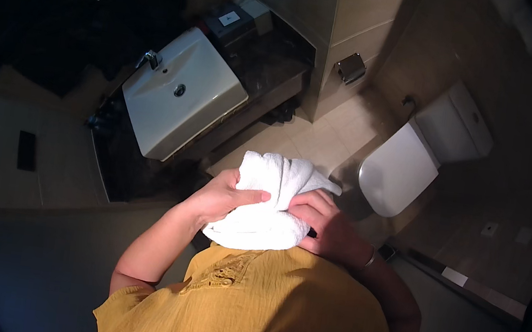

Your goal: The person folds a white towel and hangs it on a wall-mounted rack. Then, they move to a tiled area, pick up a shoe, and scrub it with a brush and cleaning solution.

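Note:
A white towel, gathered and folded over itself, is held up in front of my yellow top. My left hand grips its left side, with the thumb lying across the front and the other fingers hidden behind the cloth. On the other side, my right hand has its curled fingers pressed into a fold near the middle. A pointed corner of the towel sticks out above the right hand. Bright light washes out the towel's lower part.
Ahead to the left, a white rectangular washbasin with a chrome faucet sits on a dark counter. Boxes stand behind it. A white toilet with its lid down is at the right. A chrome paper holder is mounted on the wall.

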The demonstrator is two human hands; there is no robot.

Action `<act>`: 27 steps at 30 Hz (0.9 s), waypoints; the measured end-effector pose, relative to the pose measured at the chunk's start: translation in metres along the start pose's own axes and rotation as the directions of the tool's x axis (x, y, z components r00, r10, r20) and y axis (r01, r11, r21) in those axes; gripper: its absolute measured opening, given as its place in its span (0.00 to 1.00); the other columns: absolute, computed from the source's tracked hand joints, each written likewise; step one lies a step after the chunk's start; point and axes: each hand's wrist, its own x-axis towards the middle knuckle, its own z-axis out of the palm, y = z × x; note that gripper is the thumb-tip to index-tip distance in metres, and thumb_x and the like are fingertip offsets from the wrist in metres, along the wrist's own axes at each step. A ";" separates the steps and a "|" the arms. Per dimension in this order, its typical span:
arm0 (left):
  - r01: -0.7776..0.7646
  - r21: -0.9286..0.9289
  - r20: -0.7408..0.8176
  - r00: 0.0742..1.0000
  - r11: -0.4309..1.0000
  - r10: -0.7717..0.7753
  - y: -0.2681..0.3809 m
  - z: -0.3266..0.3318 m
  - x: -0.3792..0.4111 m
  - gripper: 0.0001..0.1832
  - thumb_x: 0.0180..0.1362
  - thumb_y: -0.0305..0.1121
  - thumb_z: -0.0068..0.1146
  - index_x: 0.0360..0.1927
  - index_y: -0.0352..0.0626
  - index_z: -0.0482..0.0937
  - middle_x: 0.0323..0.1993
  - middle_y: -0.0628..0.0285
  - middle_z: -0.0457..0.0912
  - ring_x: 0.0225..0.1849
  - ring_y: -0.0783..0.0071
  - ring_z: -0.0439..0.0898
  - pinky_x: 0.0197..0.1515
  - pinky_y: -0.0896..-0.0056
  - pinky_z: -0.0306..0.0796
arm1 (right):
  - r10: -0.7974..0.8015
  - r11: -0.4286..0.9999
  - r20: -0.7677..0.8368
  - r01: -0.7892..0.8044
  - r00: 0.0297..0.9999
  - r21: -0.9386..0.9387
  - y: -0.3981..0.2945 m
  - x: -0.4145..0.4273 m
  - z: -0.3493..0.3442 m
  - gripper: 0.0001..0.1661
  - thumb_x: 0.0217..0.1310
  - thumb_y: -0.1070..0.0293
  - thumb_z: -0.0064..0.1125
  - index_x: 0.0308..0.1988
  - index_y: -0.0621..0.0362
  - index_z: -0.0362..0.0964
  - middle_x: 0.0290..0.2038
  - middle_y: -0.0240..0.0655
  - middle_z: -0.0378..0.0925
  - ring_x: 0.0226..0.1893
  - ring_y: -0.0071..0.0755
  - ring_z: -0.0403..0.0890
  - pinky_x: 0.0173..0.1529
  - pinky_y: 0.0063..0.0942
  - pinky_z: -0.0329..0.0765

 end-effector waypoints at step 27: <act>-0.498 0.652 0.395 0.867 0.572 0.304 0.032 -0.007 -0.019 0.34 0.45 0.30 0.66 0.57 0.35 0.68 0.49 0.50 0.76 0.46 0.58 0.79 0.48 0.64 0.73 | 0.044 0.994 -0.342 -0.008 0.939 0.106 0.000 -0.004 0.022 0.27 0.44 0.71 0.66 0.48 0.60 0.69 0.42 0.40 0.75 0.41 0.44 0.79 0.42 0.34 0.77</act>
